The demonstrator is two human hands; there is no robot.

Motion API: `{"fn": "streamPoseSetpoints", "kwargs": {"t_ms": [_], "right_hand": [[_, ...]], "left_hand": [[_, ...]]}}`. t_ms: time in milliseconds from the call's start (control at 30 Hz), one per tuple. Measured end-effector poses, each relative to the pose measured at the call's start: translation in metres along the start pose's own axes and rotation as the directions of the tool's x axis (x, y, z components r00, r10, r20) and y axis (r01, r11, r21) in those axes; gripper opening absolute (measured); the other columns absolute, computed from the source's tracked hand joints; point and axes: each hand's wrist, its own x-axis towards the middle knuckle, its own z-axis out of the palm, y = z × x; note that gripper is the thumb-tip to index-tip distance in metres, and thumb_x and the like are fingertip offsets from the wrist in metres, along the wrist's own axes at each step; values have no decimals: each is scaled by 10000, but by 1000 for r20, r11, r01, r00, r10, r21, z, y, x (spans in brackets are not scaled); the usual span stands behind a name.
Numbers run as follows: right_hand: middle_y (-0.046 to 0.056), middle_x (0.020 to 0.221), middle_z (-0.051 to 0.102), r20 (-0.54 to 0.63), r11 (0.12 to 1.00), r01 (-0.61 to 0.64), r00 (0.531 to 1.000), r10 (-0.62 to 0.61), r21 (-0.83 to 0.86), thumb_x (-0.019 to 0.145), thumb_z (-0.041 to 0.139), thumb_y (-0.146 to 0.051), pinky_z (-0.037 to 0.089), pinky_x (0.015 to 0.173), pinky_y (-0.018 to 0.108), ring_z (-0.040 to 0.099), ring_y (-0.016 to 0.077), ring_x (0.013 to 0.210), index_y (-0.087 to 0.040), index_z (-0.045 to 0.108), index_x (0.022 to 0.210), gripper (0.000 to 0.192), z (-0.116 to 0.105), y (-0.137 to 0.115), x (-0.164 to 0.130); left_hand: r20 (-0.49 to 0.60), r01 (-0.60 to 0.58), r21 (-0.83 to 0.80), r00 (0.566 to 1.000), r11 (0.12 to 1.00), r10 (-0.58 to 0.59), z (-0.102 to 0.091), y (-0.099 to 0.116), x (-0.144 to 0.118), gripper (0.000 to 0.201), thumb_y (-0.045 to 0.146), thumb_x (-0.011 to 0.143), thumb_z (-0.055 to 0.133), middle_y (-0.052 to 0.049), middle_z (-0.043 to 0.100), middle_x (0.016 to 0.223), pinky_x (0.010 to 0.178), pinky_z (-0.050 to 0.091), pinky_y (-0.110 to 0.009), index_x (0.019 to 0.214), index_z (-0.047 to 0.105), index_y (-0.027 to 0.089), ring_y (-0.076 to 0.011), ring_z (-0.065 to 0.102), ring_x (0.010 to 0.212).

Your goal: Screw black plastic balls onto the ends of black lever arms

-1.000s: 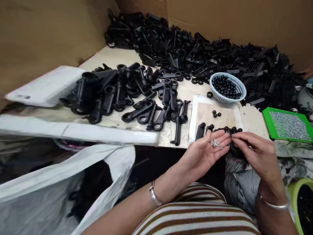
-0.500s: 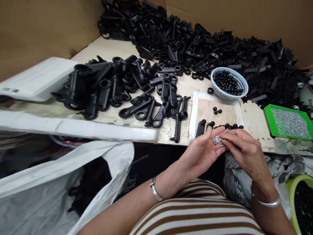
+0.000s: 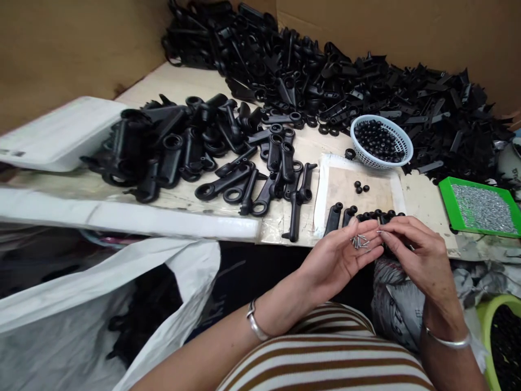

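The left hand [image 3: 340,258] lies palm up and open, cupping a small cluster of thin silvery metal screws [image 3: 360,241] on its fingers. The right hand [image 3: 411,255] is pinched shut on one such screw, only its tip showing at the fingertips [image 3: 385,233], just beside the cluster. Whether that hand grips anything more underneath is hidden. Both hover at the near edge of the pale table [image 3: 179,87], above a row of small black plastic caps [image 3: 378,215] partly covered by the fingers. Beyond lie glossy black moulded plastic handles with ring ends [image 3: 244,184], a round white lattice basket of black beads [image 3: 381,142] and a green square tray of tiny metal screws [image 3: 480,208]. The lime-green tub [image 3: 494,336] is cut off at the frame's right edge.
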Motion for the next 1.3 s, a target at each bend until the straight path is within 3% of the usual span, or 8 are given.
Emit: {"fn": "streamPoseSetpoints", "kwargs": {"t_ms": [167, 433, 567, 700, 800, 900, 1000, 1300], "right_hand": [[57, 996, 646, -72, 975, 134, 986, -149, -176, 883, 604, -119, 531, 812, 249, 638, 131, 882, -199, 653, 1030, 175, 2, 0, -6], [86, 1152, 655, 106, 808, 464, 882, -459, -362, 938, 506, -190, 467, 1009, 336, 614, 220, 1058, -228, 441, 1439, 507, 6, 35, -25], [71, 1139, 678, 98, 864, 358, 933, -346, -354, 946, 501, -209, 535, 939, 364, 646, 223, 1029, -272, 494, 1386, 444, 3, 23, -29], [65, 1003, 716, 67, 939, 246, 969, -237, -241, 901, 565, -137, 583, 831, 304, 687, 184, 901, -219, 654, 1129, 259, -4, 1, -23], [37, 912, 742, -18, 990, 16, 1000, -19, -140, 877, 620, -186, 588, 767, 281, 700, 160, 788, -217, 712, 946, 119, -11, 8, -15], [36, 884, 747, -172, 974, -228, 959, 226, 12, 848, 665, -269, 584, 758, 308, 699, 170, 793, -216, 735, 848, 88, -15, 33, -10], [64, 951, 740, -199, 930, -317, 915, 352, 186, 810, 697, -292, 577, 705, 303, 692, 186, 875, -204, 744, 816, 100, -14, 55, -4], [84, 937, 727, -204, 927, -333, 909, 364, 170, 787, 688, -305, 570, 664, 309, 672, 181, 846, -186, 745, 768, 133, -8, 62, 4]], "left_hand": [[-12, -11, -14, 1000, 1000, 11, -1, -6, 2, 309, 295, 991, 503, -124, 693, 1000, 1000, 464, -353, 1007, 711, 68, -167, 668, 926], [43, -73, 12, 996, 997, 73, -11, -12, 9, 304, 348, 927, 622, -123, 674, 983, 1035, 428, -387, 1007, 715, 70, -177, 648, 952], [70, -80, 84, 995, 993, 74, -12, -13, 5, 306, 366, 910, 650, -121, 687, 1005, 1031, 439, -394, 1023, 721, 92, -179, 654, 951], [48, -41, 130, 998, 991, 35, -12, -10, -1, 287, 350, 912, 652, -123, 705, 1045, 1034, 451, -382, 1037, 726, 102, -179, 672, 957], [29, 4, 140, 1000, 990, -8, -10, -4, -3, 314, 344, 924, 634, -172, 700, 1111, 1035, 458, -375, 1061, 712, 73, -230, 666, 1071], [-37, -27, 116, 999, 993, 31, -6, 2, -3, 319, 331, 970, 555, -190, 684, 1177, 1044, 462, -378, 1074, 701, 66, -251, 650, 1133], [-100, -64, 101, 992, 993, 74, -1, 5, -4, 335, 325, 996, 498, -179, 680, 1199, 1054, 464, -378, 1060, 704, 68, -249, 655, 1130], [-112, -52, 117, 992, 992, 66, -1, 5, -3, 339, 315, 1002, 482, -169, 686, 1196, 1072, 459, -387, 1044, 720, 77, -249, 650, 1145]]}}
